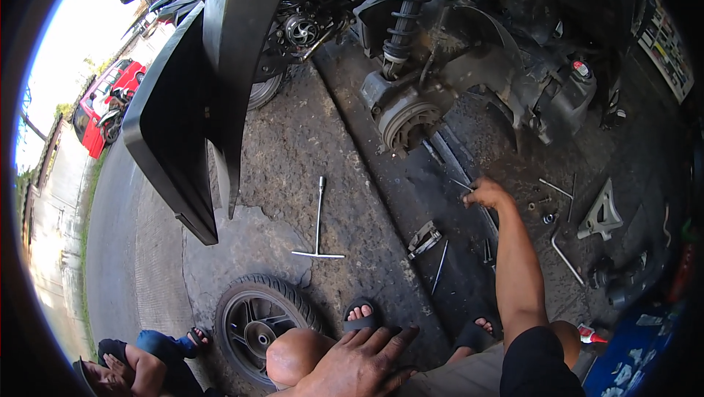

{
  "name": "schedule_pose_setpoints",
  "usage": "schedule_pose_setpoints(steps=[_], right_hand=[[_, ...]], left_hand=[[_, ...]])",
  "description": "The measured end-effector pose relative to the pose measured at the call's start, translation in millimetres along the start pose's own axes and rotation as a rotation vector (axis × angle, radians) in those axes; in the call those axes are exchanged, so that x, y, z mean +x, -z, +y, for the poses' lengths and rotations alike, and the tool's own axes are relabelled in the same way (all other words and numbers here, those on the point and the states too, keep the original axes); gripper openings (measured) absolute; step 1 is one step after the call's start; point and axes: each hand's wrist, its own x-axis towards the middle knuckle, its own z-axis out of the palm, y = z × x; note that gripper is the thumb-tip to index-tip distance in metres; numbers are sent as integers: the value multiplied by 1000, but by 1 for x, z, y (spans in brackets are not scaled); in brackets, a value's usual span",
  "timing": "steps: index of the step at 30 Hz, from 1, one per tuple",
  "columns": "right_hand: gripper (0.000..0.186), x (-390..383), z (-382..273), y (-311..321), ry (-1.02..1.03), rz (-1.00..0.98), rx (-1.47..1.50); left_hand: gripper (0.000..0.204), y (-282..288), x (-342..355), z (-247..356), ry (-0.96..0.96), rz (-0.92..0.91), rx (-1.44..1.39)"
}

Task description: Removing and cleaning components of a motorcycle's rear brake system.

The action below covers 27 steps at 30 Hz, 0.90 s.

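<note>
My right hand (485, 194) reaches out over the dark ground, its fingers closed around a thin metal rod-like tool (460, 186). That tool points up and left, toward the finned wheel hub (412, 127) of a scooter whose rear wheel is off. Above the hub stands a black coil-spring shock absorber (411, 12). My left hand (359, 362) lies by my bent knee, fingers stretched out and darkened with grime, holding nothing. A removed wheel (304, 305) with its tyre lies on the concrete beside that knee.
On the concrete lies a T-handle wrench (318, 224). A small metal part (424, 240), a thin rod (440, 267), a bent rod (566, 257) and a triangular bracket (603, 212) lie around my right arm. Another person (147, 368) is at lower left. Black bodywork (176, 118) hangs overhead.
</note>
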Motion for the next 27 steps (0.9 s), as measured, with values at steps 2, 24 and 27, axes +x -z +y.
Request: schedule_pose_setpoints(steps=[2, 24, 27], right_hand=[[22, 1, -3, 8, -29, -60, -163], [28, 1, -144, 26, 77, 227, 917], [28, -10, -142, 33, 102, 266, 852]], left_hand=[[58, -1, 1, 1, 5, -10, -24], [60, -3, -1, 5, 21, -15, 28], [59, -2, -2, 5, 14, -6, 30]])
